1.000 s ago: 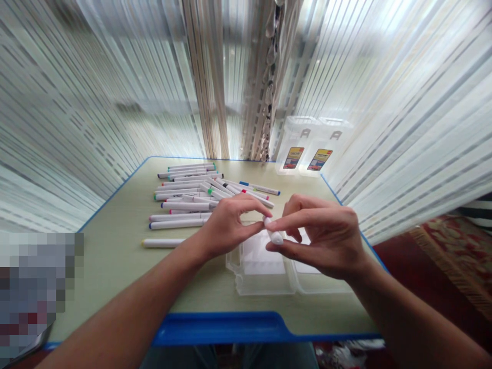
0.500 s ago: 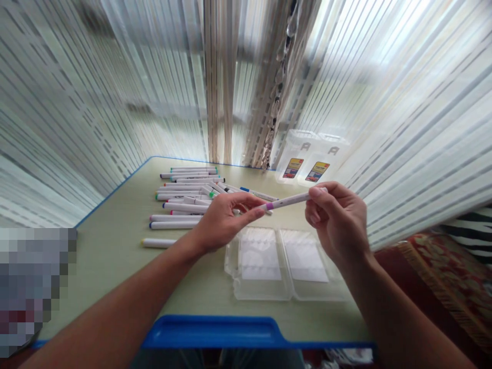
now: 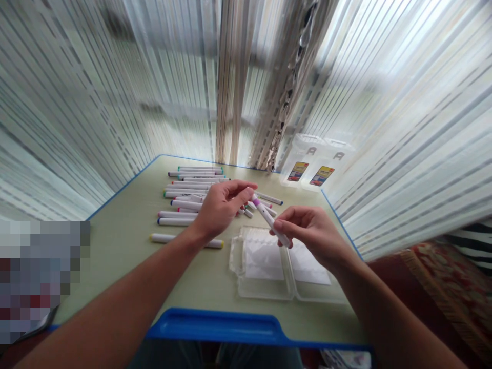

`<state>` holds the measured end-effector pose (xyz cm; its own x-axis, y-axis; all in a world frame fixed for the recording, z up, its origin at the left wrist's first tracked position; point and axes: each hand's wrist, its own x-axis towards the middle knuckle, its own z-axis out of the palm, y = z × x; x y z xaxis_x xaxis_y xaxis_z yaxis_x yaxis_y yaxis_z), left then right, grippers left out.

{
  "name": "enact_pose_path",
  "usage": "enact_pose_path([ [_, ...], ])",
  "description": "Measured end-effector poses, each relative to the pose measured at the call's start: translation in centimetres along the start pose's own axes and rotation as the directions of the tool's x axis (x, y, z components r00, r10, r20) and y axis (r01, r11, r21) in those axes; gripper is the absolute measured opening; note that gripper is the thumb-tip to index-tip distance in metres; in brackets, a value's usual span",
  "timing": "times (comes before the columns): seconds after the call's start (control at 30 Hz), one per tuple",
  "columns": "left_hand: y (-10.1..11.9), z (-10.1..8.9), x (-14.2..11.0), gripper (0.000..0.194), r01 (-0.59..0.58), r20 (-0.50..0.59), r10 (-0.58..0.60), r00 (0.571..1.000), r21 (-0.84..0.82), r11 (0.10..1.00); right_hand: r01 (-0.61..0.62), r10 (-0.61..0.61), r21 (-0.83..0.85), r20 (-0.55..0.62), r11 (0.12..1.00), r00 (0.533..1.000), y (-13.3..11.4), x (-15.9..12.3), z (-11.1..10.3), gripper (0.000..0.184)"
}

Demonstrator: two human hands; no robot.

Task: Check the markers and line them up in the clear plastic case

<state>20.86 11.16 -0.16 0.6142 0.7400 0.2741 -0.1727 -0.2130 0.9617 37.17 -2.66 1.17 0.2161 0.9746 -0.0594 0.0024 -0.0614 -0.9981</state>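
Left grip (image 3: 223,207) and right grip (image 3: 309,230) pinch a slim white purple-banded marker (image 3: 266,214); open clear-plastic case (image 3: 265,292) beneath; turning likely needs one loosened.

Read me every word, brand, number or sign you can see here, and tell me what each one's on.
No text can be read for certain.
Two colored labels on the clear plastic casing at the back: too small and blurred to read.
Held marker: tiny dark mark on its barrel, unreadable.
Loose markers: faint marks, too small to read.
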Motion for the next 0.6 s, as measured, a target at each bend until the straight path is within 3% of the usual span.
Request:
enact_pose_path([
  [0.2,-0.2,1.0,-0.5,0.029,-0.026,0.140,0.017,0.990,0.060,0.998,-0.076,0.071,0.070,0.069,0.995,0.995,0.4,0.2,0.4,0.040],
  [0.4,-0.5,1.8,-1.0,0.038,-0.052,0.247,0.027,0.969,0.096,0.994,-0.039,0.035,0.108,0.043,0.993,0.998,0.8,0.2,0.8,0.064],
  [0.5,-0.4,1.6,-1.0,0.042,-0.121,0.206,0.081,0.975,0.190,0.974,-0.009,0.006,0.129,0.022,0.992,1.000,0.9,0.3,0.9,0.074],
  [0.6,-0.2,1.3,-0.9,0.037,-0.189,0.118,0.161,0.980,0.297,0.936,0.000,0.000,0.137,0.002,0.991,1.000,0.9,0.4,0.9,0.066],
])
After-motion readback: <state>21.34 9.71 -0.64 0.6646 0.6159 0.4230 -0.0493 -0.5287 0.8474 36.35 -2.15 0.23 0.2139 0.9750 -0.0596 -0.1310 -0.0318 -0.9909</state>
